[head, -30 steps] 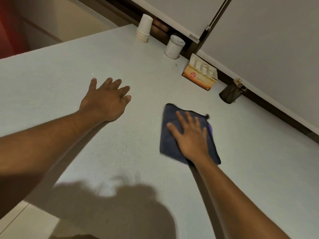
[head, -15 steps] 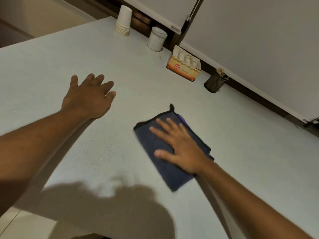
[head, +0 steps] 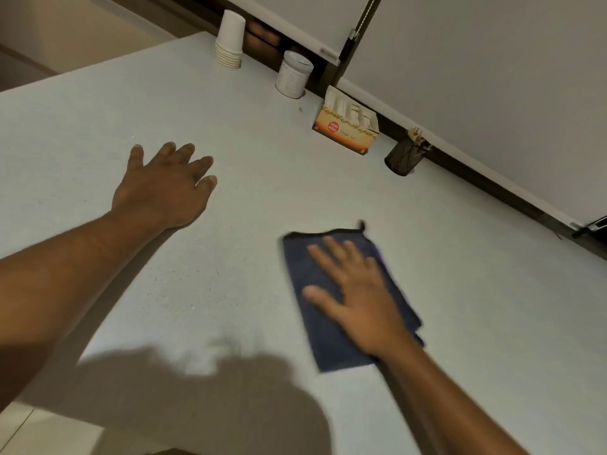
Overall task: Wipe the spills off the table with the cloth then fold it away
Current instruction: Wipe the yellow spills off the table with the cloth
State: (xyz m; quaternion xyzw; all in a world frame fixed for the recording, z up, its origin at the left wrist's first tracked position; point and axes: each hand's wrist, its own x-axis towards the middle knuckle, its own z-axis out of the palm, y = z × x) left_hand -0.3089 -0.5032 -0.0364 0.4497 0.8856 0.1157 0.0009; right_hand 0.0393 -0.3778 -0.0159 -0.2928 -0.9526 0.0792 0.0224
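Observation:
A folded dark blue cloth (head: pixel 325 336) lies flat on the pale speckled table (head: pixel 230 274), right of centre. My right hand (head: pixel 358 300) presses on it palm down, fingers spread and pointing up-left; hand and cloth look motion-blurred. My left hand (head: pixel 164 188) rests palm down on the bare table to the left, fingers apart, holding nothing. No spill is plainly visible on the table surface.
Along the far edge by the wall stand a stack of white paper cups (head: pixel 230 41), a white canister (head: pixel 294 75), an orange tea-bag box (head: pixel 348 128) and a black mesh holder (head: pixel 405 156). A shadow falls on the near table edge.
My right hand has slid the cloth back to the right across the table, after a sweep to the left. The left hand stays planted in place.

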